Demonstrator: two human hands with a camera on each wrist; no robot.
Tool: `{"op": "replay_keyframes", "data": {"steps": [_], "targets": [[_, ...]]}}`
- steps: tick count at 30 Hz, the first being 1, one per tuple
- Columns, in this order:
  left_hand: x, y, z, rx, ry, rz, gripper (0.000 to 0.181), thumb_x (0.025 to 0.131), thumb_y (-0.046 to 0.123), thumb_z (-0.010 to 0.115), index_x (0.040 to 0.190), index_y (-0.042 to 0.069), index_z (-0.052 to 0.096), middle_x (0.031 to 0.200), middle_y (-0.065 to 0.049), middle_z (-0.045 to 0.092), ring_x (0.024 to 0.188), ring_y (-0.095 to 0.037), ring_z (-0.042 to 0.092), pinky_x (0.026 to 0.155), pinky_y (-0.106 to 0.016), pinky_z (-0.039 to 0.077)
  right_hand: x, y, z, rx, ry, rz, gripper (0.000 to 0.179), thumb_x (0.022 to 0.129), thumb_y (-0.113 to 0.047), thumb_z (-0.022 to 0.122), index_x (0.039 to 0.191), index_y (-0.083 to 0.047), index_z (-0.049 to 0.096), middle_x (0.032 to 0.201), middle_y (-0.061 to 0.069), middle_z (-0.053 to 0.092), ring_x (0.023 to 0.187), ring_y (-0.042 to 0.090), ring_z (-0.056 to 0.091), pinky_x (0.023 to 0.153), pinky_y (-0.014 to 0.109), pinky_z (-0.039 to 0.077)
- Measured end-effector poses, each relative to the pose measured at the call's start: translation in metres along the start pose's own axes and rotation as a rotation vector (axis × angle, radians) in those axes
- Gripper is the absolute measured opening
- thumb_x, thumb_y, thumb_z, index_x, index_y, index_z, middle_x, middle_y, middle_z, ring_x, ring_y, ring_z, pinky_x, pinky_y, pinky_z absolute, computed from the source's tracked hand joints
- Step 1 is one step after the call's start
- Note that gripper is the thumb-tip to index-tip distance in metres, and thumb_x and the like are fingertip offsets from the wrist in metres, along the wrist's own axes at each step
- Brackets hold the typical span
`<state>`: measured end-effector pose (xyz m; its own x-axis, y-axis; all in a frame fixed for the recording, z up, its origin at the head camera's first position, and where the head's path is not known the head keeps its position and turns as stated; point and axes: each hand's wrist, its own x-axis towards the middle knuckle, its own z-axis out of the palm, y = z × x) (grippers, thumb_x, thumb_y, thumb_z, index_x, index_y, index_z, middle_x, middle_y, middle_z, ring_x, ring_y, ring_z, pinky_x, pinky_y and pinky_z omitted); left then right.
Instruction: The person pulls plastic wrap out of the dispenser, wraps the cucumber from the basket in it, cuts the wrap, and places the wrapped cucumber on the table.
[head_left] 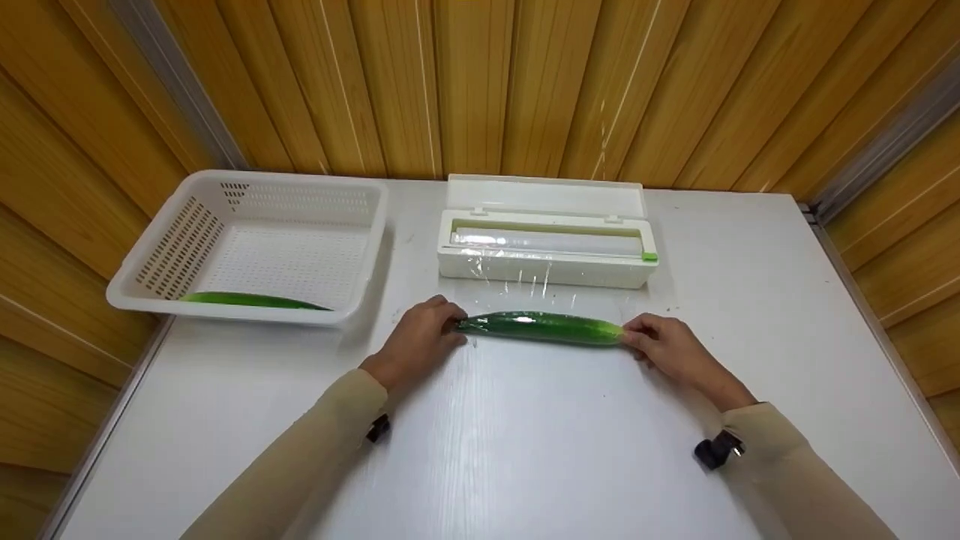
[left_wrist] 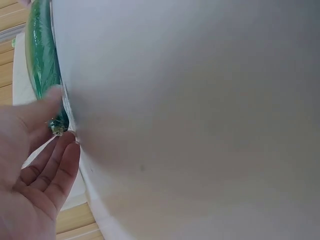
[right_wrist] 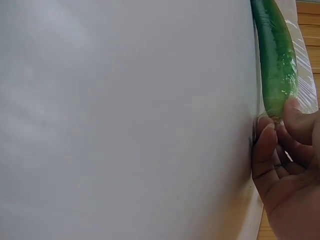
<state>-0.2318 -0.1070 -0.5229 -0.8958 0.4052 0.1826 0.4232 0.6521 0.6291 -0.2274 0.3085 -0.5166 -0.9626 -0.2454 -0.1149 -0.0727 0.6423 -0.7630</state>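
A long green cucumber (head_left: 540, 328) lies crosswise over the white table, with shiny clear plastic film (head_left: 525, 289) over it that runs back to the dispenser. My left hand (head_left: 424, 334) holds its dark end; in the left wrist view the thumb (left_wrist: 52, 97) lies on the cucumber (left_wrist: 42, 55) and the fingers curl by its tip. At the pale end, my right hand (head_left: 667, 345) grips between thumb and fingers. The right wrist view shows that thumb (right_wrist: 295, 110) pressed on the film-covered cucumber (right_wrist: 277, 65).
Behind the cucumber stands a white cling film dispenser (head_left: 540, 270), lid (head_left: 544, 193) raised, with a film roll (head_left: 547, 241) inside. A white perforated basket (head_left: 360, 247) at the back left contains another cucumber (head_left: 251, 300). Wood-panelled walls (head_left: 480, 90) border the white table (head_left: 517, 465).
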Motion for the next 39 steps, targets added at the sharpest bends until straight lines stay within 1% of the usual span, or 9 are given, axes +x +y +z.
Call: {"op": "replay_keyframes", "data": {"steps": [3,6,10,13,17,24,29,32,39], "targets": [[0.002,-0.002,-0.001,0.015,0.014,0.019,0.016,0.093,0.005,0.082,0.108,0.003,0.077,0.101,-0.006,0.069,0.093,-0.021,0.065,0.085,-0.037,0.056,0.002,-0.001,0.0,0.006,-0.015,0.009,0.021,0.107,-0.016,0.066,0.114,0.004,0.069,0.082,0.006,0.066,0.075,0.02,0.06,0.059,0.027,0.053],[0.003,-0.003,-0.002,0.006,0.015,0.031,0.014,0.094,0.005,0.08,0.107,0.002,0.077,0.1,-0.006,0.068,0.093,-0.022,0.066,0.086,-0.039,0.056,0.003,-0.003,0.0,0.022,-0.014,0.017,0.022,0.108,-0.017,0.066,0.114,0.004,0.069,0.083,0.006,0.066,0.075,0.02,0.061,0.06,0.027,0.055],[0.005,-0.003,-0.002,0.007,0.005,0.045,0.016,0.097,0.009,0.077,0.111,0.0,0.076,0.1,-0.006,0.065,0.092,-0.023,0.065,0.086,-0.039,0.056,0.003,-0.003,0.0,0.066,0.036,0.014,0.025,0.107,-0.019,0.067,0.116,0.004,0.069,0.082,0.009,0.067,0.072,0.02,0.063,0.06,0.028,0.056],[0.007,-0.003,-0.001,0.039,0.003,0.062,0.02,0.1,0.012,0.073,0.114,-0.002,0.074,0.101,-0.007,0.064,0.092,-0.024,0.065,0.086,-0.04,0.057,0.004,-0.002,0.002,0.105,0.07,0.004,0.03,0.107,-0.022,0.068,0.12,0.005,0.068,0.085,0.012,0.069,0.069,0.02,0.064,0.058,0.029,0.055],[0.008,-0.002,0.001,0.082,-0.011,0.07,0.024,0.104,0.014,0.067,0.119,-0.004,0.072,0.105,-0.009,0.062,0.095,-0.025,0.065,0.088,-0.04,0.056,0.006,-0.001,0.004,0.134,0.085,0.019,0.032,0.108,-0.026,0.067,0.12,0.003,0.067,0.092,0.012,0.07,0.069,0.019,0.063,0.056,0.029,0.055],[0.012,0.0,0.0,0.085,-0.017,0.042,0.023,0.108,0.012,0.062,0.123,-0.004,0.069,0.11,-0.01,0.06,0.101,-0.026,0.063,0.092,-0.041,0.055,0.005,-0.004,0.004,0.122,0.072,0.067,0.034,0.108,-0.033,0.065,0.115,0.0,0.069,0.092,0.012,0.068,0.075,0.021,0.063,0.06,0.03,0.056],[0.013,0.001,-0.002,0.068,-0.051,0.009,0.027,0.11,0.014,0.058,0.128,-0.003,0.067,0.114,-0.01,0.059,0.107,-0.026,0.063,0.096,-0.039,0.053,0.004,-0.006,0.003,0.125,0.06,0.082,0.035,0.109,-0.035,0.064,0.112,0.0,0.068,0.093,0.013,0.067,0.076,0.022,0.062,0.06,0.03,0.055],[0.013,0.001,-0.002,0.062,-0.059,-0.009,0.027,0.11,0.015,0.058,0.129,-0.003,0.066,0.114,-0.009,0.059,0.107,-0.026,0.063,0.096,-0.039,0.053,0.005,-0.004,0.002,0.135,0.052,0.073,0.034,0.11,-0.032,0.063,0.111,0.001,0.069,0.092,0.014,0.066,0.075,0.022,0.062,0.06,0.03,0.056],[0.013,0.001,0.0,0.049,-0.061,-0.044,0.026,0.11,0.014,0.059,0.129,-0.002,0.066,0.114,-0.008,0.059,0.107,-0.025,0.063,0.096,-0.039,0.053,0.005,0.005,0.0,0.154,0.025,0.011,0.026,0.112,-0.018,0.058,0.106,0.005,0.07,0.086,0.014,0.067,0.07,0.018,0.063,0.059,0.028,0.057]]}}
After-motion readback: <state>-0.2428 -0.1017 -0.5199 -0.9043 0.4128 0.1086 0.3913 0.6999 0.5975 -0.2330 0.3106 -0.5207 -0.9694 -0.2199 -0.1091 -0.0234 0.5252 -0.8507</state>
